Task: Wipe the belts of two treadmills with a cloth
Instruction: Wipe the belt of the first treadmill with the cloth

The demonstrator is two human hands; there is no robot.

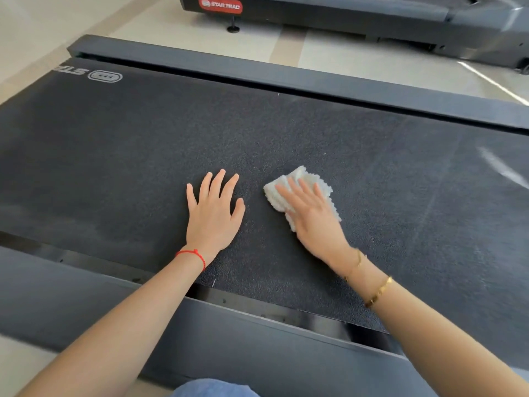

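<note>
Your right hand (312,216), fingers straight, presses the white cloth (300,193) onto the treadmill belt (143,144); your left hand (213,213) rests flat just beside the cloth, fingers spread.

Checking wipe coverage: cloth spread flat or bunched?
Bunched. The white cloth sits crumpled under the right hand, flat-fingered on the belt; no flat sheet shows.

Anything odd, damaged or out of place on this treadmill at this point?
Nothing stands out. The right hand presses the white cloth flat on the belt, and the left hand rests flat beside it. The belt shows only pale smears at its right end; whether dust or glare, I cannot tell. No tears or spills.
</note>
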